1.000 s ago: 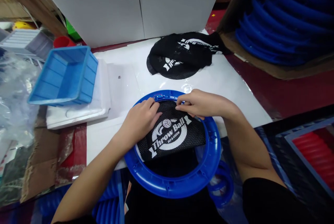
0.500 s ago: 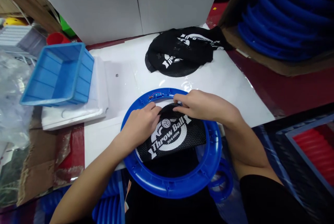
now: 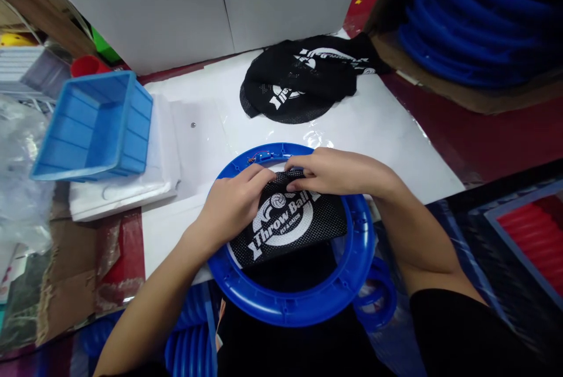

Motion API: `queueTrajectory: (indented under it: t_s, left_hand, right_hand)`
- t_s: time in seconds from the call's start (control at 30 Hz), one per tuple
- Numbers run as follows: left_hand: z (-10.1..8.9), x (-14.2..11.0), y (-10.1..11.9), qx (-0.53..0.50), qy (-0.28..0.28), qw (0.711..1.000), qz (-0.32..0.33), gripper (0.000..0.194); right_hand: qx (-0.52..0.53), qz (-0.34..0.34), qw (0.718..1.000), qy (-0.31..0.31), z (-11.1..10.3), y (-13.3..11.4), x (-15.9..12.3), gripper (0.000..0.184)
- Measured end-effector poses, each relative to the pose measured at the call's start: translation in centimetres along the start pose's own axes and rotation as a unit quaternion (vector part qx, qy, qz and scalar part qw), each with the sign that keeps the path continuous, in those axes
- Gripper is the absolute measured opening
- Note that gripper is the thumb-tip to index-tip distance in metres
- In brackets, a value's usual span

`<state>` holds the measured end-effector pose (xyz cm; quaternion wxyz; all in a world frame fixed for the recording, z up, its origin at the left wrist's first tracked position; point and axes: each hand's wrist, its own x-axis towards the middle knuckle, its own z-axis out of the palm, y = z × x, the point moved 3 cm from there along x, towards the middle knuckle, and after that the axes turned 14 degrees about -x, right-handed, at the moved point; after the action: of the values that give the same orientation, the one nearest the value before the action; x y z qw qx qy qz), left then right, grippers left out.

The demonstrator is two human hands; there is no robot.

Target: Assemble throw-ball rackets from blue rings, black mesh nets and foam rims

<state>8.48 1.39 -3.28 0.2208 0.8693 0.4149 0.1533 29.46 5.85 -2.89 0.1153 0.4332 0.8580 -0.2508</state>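
Note:
A blue plastic ring (image 3: 281, 309) lies at the near edge of the white work surface, its front part reaching over the edge. Inside it is a black mesh cloth (image 3: 325, 224) printed "Throw Ball". My left hand (image 3: 240, 201) grips the cloth's upper left edge, fingers bent. My right hand (image 3: 319, 169) pinches the upper edge on the right, close to the ring's far rim. Small electronic parts with thin wires (image 3: 260, 157) sit in the ring's far channel. Both hands' fingertips are partly hidden by cloth and fingers.
More black mesh cloths (image 3: 303, 84) lie piled farther back, before a white carton (image 3: 185, 7). A light blue bin (image 3: 92, 131) stands on white foam (image 3: 123, 192) at left. Blue rings (image 3: 466, 37) fill a box at right; others (image 3: 191, 347) are stacked below.
My left hand has shifted slightly, its fingers now flatter over the cloth's edge. My right hand has moved slightly left along the top edge. The view has shifted a little.

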Motion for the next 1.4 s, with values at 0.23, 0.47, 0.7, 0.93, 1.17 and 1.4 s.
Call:
queueTrajectory:
  t_s: [0.23, 0.47, 0.7, 0.93, 1.17, 1.4]
  left_hand:
    - [-0.1, 0.1, -0.2, -0.038, 0.014, 0.999, 0.014, 0.022]
    - [0.2, 0.2, -0.9, 0.013, 0.036, 0.999, 0.006, 0.029]
    - [0.2, 0.7, -0.5, 0.096, 0.027, 0.995, -0.021, 0.043]
    - [0.3, 1.3, -0.8, 0.133, 0.005, 0.99, -0.037, 0.047]
    - [0.7, 1.5, -0.7, 0.132, 0.006, 0.99, -0.042, 0.05]
    - [0.8, 1.5, -0.9, 0.118, 0.016, 0.991, -0.052, 0.05]
  right_hand:
    - [0.041, 0.015, 0.999, 0.031, -0.4, 0.4, 0.0, 0.017]
    - [0.057, 0.034, 0.986, 0.15, -0.6, 0.4, 0.2, 0.023]
    - [0.038, 0.069, 0.977, 0.196, -0.3, 0.0, 1.1, 0.024]
    - [0.016, 0.075, 0.976, 0.204, -0.4, -0.1, 1.5, 0.024]
    - [0.026, 0.084, 0.974, 0.207, -0.5, 0.0, 1.8, 0.025]
    - [0.027, 0.096, 0.974, 0.202, -0.5, 0.0, 2.0, 0.024]
